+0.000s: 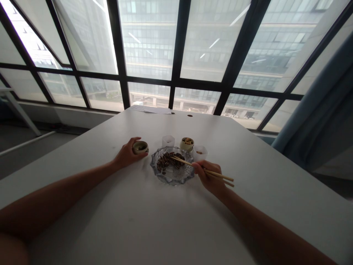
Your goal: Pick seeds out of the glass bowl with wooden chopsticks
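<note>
My left hand (129, 152) is wrapped round a small ceramic cup (140, 147), with a little dark content inside. In my right hand (211, 176) is a pair of chopsticks (219, 174). Their tips reach into a clear scalloped glass bowl (176, 181), touching or just above a heap of dark, striped seeds (165, 162) that look like sunflower seeds. Whether a seed is pinched between the tips is too small to tell. The bowl stands between my hands on the white table.
Behind the bowl stand a white cup (168, 141), a ceramic cup (187, 144) of yellowish-brown pieces and another white cup (200, 152) with a few pieces inside. Paper (151, 109) lies at the far edge of the white table (154, 221). A blue curtain (311, 103) hangs at right.
</note>
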The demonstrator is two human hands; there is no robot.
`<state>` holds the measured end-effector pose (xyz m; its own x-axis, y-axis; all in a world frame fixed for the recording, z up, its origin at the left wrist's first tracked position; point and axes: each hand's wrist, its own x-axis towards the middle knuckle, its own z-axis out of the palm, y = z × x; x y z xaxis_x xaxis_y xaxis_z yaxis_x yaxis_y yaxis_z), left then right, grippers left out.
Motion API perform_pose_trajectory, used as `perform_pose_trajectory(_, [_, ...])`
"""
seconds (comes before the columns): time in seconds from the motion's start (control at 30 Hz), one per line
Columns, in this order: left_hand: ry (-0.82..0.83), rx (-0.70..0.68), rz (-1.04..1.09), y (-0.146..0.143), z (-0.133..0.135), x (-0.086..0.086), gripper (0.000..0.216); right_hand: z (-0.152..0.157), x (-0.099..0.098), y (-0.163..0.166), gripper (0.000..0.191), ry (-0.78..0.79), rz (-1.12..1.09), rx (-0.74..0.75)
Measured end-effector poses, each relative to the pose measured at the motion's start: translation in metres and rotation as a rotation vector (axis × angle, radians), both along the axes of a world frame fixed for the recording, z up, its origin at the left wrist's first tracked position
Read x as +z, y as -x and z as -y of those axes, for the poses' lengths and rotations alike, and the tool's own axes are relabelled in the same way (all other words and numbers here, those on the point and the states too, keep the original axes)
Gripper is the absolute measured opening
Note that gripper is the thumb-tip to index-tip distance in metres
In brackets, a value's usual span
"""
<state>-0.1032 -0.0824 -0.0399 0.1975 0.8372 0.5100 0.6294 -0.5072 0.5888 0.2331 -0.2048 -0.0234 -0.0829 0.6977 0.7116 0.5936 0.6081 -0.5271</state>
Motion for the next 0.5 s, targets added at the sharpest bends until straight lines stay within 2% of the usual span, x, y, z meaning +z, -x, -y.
perform_pose_trajectory(0.5, [0.004,0.005,-0.019,0.0018,-0.0027,-0.0027,0.079,0.004,0.0063,0.0073,0.041,-0.059,0.072,0.023])
